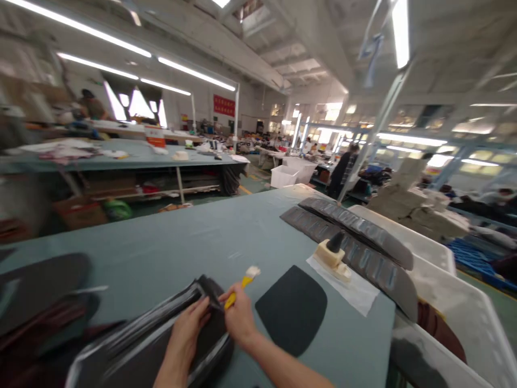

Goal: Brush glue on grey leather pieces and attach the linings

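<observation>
The right hand (239,319) is closed around the yellow handle of a small brush (241,284), whose pale bristles point up and away from the worker, clear of the table. The left hand (186,330) lies just beside it, fingers curled down onto the upper edge of a dark panel (153,339) with shiny pale borders; whether those fingers pinch the edge or only press on it cannot be told. The panel sits at the near edge of a grey-green table (194,242), sloping away to the lower left. Near the right hand, on the bare tabletop, lies a flat black piece (293,308) with rounded corners. Beyond it a cream pot (332,256) with a dark handle rests on a white sheet (355,288). Long grey strips (355,237) run along the table's far right edge, beside white bins (456,302). More dark pieces (40,291) lie at the left.
</observation>
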### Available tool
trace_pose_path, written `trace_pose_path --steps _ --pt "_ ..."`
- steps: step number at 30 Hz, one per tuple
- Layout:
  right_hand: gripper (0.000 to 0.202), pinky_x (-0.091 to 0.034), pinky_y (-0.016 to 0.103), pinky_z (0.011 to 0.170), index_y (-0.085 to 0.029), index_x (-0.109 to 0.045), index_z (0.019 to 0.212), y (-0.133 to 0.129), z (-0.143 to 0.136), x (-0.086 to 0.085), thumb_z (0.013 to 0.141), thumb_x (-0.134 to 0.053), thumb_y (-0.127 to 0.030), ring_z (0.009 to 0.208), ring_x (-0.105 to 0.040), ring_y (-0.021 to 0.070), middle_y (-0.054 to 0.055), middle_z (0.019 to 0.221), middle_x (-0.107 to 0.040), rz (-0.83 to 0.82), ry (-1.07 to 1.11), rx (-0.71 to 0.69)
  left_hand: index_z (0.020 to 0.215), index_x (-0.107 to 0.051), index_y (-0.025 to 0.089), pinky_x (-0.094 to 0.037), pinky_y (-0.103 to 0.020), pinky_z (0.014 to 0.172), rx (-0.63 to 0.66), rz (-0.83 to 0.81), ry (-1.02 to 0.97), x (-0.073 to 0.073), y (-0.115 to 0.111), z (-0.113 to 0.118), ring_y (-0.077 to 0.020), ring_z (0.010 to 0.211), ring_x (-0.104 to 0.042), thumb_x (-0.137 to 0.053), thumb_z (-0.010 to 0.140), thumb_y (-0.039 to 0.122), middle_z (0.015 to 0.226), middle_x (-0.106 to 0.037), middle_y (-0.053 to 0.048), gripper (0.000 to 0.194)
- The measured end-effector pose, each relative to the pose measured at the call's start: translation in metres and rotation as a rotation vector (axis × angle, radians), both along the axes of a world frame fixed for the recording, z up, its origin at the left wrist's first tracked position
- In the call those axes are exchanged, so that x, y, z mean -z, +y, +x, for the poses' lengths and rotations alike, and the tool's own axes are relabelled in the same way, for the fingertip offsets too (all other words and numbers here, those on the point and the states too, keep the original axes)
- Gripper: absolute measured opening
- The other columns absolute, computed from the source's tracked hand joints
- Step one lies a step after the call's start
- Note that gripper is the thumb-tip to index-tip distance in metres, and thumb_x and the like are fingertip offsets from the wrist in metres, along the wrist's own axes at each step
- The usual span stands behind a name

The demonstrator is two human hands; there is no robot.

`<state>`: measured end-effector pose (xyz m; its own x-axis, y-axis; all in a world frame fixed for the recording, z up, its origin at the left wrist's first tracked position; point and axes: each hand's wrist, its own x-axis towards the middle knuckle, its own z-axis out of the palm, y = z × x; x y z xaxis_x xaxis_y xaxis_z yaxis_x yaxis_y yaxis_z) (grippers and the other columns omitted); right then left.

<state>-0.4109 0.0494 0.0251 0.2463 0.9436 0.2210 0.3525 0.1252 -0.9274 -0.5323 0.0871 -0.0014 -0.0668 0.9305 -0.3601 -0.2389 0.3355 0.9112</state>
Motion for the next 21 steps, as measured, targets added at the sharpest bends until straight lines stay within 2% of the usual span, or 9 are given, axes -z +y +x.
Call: trace_pose_path --steps 1,2,5,10,13,16,21 --pt "0.02 -0.042 0.025 0.067 -0.02 -0.053 0.08 0.001 0.001 -0.001 0.067 -0.041 -0.009 0.072 -0.058 0.0159 0.0 0.076 -0.064 0.002 -0.003 -0.006 0.087 -0.067 0.008 -0.051 -0.034 0.079 0.055 0.0 -0.098 -0.003 -0.003 -0.001 -0.024 0.09 -0.063 -0.073 0.051 0.044 0.094 -0.068 -0.014 0.051" --pt "0.02 -0.043 0.026 0.069 -0.02 -0.053 0.081 0.002 0.002 -0.001 0.068 -0.041 -0.01 0.074 -0.059 0.0164 0.001 0.078 -0.064 0.003 -0.006 -0.032 0.088 -0.066 0.008 -0.049 -0.033 0.081 0.052 -0.005 -0.153 -0.004 -0.004 -0.002 -0.0225 0.091 -0.062 -0.073 0.052 0.043 0.095 -0.068 -0.014 0.05" --pt "0.016 -0.044 0.029 0.074 -0.02 -0.051 0.082 0.008 0.003 0.003 0.073 -0.04 -0.015 0.077 -0.06 0.0175 0.002 0.083 -0.065 0.017 -0.016 -0.054 0.085 -0.066 0.009 -0.048 -0.032 0.081 -0.018 -0.019 -0.184 -0.003 -0.005 -0.005 -0.0179 0.083 -0.062 -0.073 0.054 0.039 0.089 -0.068 -0.011 0.044" --pt "0.008 -0.042 0.033 0.086 -0.021 -0.048 0.08 0.003 0.001 0.006 0.077 -0.04 -0.02 0.097 -0.059 0.0195 0.008 0.101 -0.063 0.11 -0.104 -0.052 0.074 -0.066 0.011 -0.048 -0.028 0.076 -0.087 0.024 -0.246 0.0 -0.011 -0.005 -0.0149 0.077 -0.061 -0.071 0.056 0.031 0.079 -0.068 -0.007 0.027" --pt "0.003 -0.044 0.032 0.081 -0.021 -0.047 0.078 -0.001 -0.003 0.004 0.078 -0.046 -0.023 0.088 -0.061 0.0187 0.006 0.094 -0.065 0.083 -0.128 -0.138 0.075 -0.066 0.011 -0.049 -0.027 0.076 -0.088 0.055 -0.283 -0.004 -0.017 -0.005 -0.0145 0.077 -0.061 -0.072 0.057 0.031 0.08 -0.068 -0.006 0.028" --pt "0.008 -0.045 0.027 0.07 -0.022 -0.046 0.076 -0.002 -0.006 0.003 0.074 -0.054 -0.024 0.072 -0.061 0.0161 0.001 0.078 -0.065 -0.003 -0.084 -0.157 0.076 -0.065 0.01 -0.05 -0.027 0.076 -0.068 0.064 -0.301 -0.003 -0.02 -0.005 -0.0147 0.076 -0.062 -0.075 0.057 0.032 0.08 -0.068 -0.007 0.03" --pt "0.023 -0.043 0.021 0.062 -0.021 -0.045 0.072 0.007 -0.003 0.005 0.064 -0.067 -0.02 0.063 -0.055 0.0119 -0.003 0.07 -0.062 -0.068 0.047 -0.148 0.081 -0.064 0.013 -0.052 -0.024 0.072 -0.092 -0.044 -0.312 0.014 -0.009 -0.005 -0.0137 0.075 -0.063 -0.078 0.06 0.025 0.081 -0.068 -0.005 0.028"
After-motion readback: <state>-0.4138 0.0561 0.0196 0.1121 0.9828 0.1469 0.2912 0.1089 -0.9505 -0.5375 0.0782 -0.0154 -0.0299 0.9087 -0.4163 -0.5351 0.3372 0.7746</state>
